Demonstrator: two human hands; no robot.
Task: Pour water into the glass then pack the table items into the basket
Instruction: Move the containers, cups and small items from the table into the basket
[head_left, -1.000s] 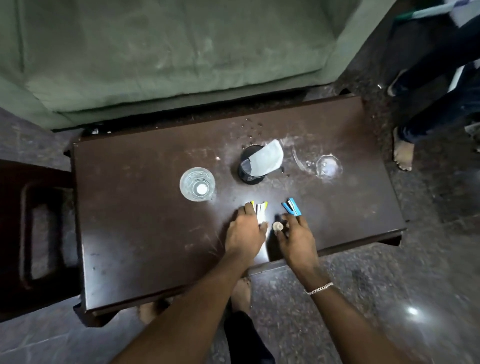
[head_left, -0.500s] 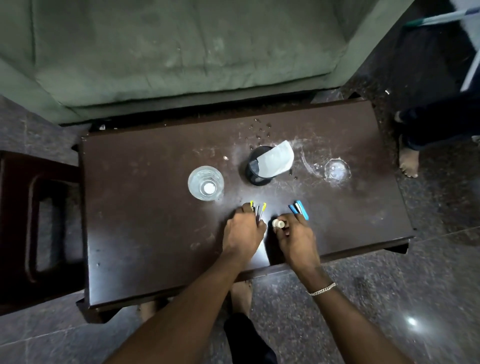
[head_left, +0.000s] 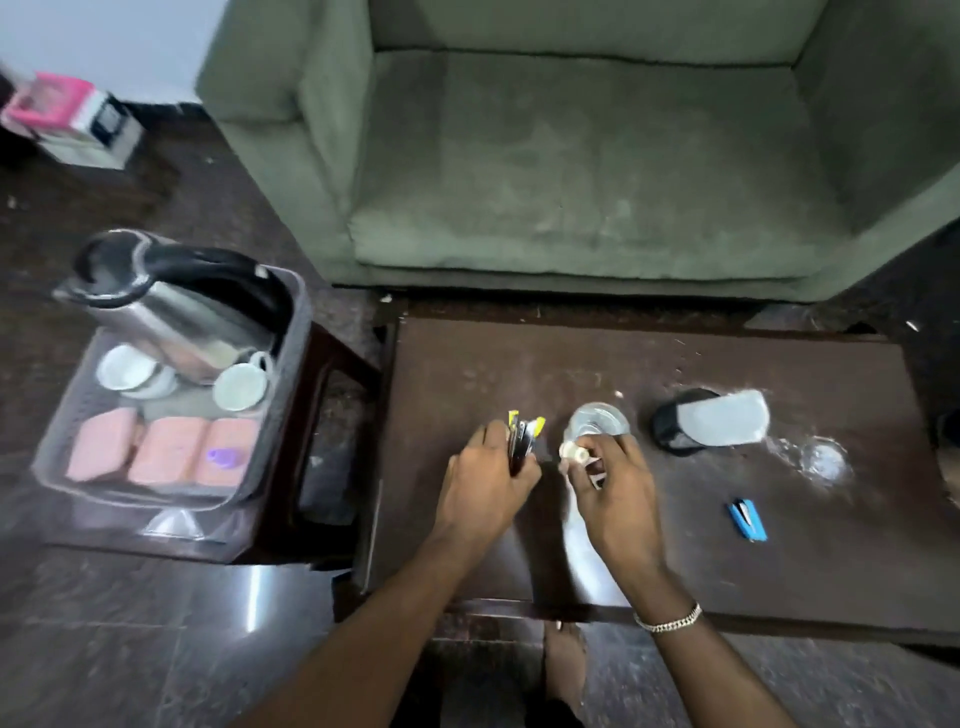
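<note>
My left hand (head_left: 485, 480) is closed round a bunch of pens (head_left: 523, 435) with yellow and dark tips, held above the dark wooden table (head_left: 727, 545). My right hand (head_left: 613, 486) grips a small white cap-shaped item (head_left: 573, 453). Just behind that hand stands the glass (head_left: 597, 422) of water. A blue stapler (head_left: 748, 519) lies on the table to the right. The grey basket (head_left: 270, 431) sits on a stool at the left, holding a steel kettle (head_left: 171, 306), white cups (head_left: 240, 387) and pink packs (head_left: 166, 449).
A black cup with a white tissue (head_left: 711, 422) stands at the right of the glass. A glass lid (head_left: 823, 460) lies further right among water stains. A green sofa (head_left: 597, 156) stands behind the table. A bare foot (head_left: 566, 665) shows below the table edge.
The view has swung left, bringing the basket into sight. Both hands have lifted off the table, the left with the pens, the right with the small white item. The blue stapler was left behind.
</note>
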